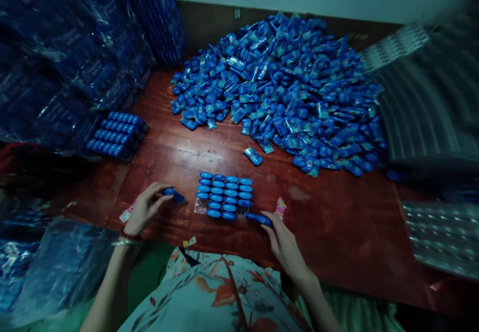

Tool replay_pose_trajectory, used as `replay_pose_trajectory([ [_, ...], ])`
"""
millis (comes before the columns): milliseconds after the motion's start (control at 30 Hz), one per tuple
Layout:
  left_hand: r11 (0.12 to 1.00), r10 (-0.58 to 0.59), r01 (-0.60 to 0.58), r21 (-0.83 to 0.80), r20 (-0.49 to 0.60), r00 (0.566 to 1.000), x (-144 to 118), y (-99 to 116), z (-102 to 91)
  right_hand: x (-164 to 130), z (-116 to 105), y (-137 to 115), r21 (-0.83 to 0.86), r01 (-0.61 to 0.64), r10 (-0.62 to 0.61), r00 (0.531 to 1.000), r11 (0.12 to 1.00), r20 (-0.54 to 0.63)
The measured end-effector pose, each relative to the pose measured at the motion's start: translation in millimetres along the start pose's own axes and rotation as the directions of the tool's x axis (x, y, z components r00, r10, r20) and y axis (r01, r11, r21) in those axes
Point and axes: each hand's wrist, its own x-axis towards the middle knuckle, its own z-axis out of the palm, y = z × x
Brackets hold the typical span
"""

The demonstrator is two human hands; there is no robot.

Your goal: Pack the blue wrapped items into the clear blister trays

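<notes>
On the red-brown tabletop point(329, 222), each hand pinches a small glossy blue packet: the left hand point(144, 208) has its grip closed on one point(174, 194) lying roughly left-right, the right hand point(286, 246) on another point(259, 219) lying likewise beside the neat rows point(224, 195)

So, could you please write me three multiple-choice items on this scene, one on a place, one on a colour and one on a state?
1. Where does the big loose pile of packets lie?
A. At the far side of the table
B. On the person's lap
C. Under the table

2. What colour are the packets in the small arranged block?
A. Red
B. Blue
C. Yellow

3. What is the left hand doing?
A. Resting flat and empty
B. Holding a blue packet
C. Holding scissors

Answers: 1 A, the pile sits near the wall; 2 B, all rows show blue; 3 B, its fingers pinch one packet beside the block.
</notes>
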Motion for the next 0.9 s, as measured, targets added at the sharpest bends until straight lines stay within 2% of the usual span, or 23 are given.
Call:
replay_pose_trajectory([
  [67, 0.996, -0.074, 0.068, -0.062, -0.101, 0.992, -26.4, 8.2, 9.5, 6.1, 8.4, -3.2, -0.072, 0.097, -0.097, 0.995, 0.993, 0.005],
  [133, 0.992, -0.09, 0.069, -0.106, -0.199, 0.976, -38.6, 19.4, 26.6, 13.9, 11.8, -3.5, -0.186, 0.217, -0.212, 0.976, 0.958, 0.05],
  [233, 0.995, 0.065, -0.081, -0.063, -0.222, 0.973, -38.4, 30.5, 53.0, 26.3, 7.0, -8.4, -0.388, 0.349, -0.286, 0.935, 0.853, 0.212],
  [333, 0.958, 0.286, -0.277, 0.078, -0.13, 0.949, -32.4, 30.9, 67.1, 38.6, -3.2, -24.3, -0.526, 0.428, -0.231, 0.887, 0.735, 0.399],
  [433, 0.877, 0.437, -0.434, 0.206, 0.03, 0.899, -27.4, 29.0, 64.7, 50.4, -10.8, -44.0, -0.563, 0.499, -0.174, 0.829, 0.659, 0.531],
  [567, 0.752, 0.515, -0.58, 0.312, 0.27, 0.814, -19.1, 33.1, 51.2, 63.1, -13.8, -60.1, -0.568, 0.582, -0.133, 0.757, 0.582, 0.639],
  [633, 0.718, 0.519, -0.616, 0.325, 0.341, 0.784, -15.4, 35.1, 48.3, 68.1, -13.9, -63.8, -0.561, 0.605, -0.121, 0.733, 0.565, 0.669],
  [700, 0.7, 0.52, -0.631, 0.334, 0.367, 0.771, -13.5, 35.9, 49.5, 72.6, -13.7, -66.7, -0.545, 0.622, -0.123, 0.715, 0.563, 0.688],
  [800, 0.668, 0.521, -0.632, 0.393, 0.36, 0.774, -16.7, 37.2, 53.9, 77.9, -12.0, -70.1, -0.538, 0.629, -0.114, 0.703, 0.561, 0.702],
  [900, 0.616, 0.544, -0.599, 0.512, 0.273, 0.793, -25.5, 41.3, 52.2, 75.9, -8.1, -67.2, -0.56, 0.615, -0.12, 0.726, 0.556, 0.678],
])
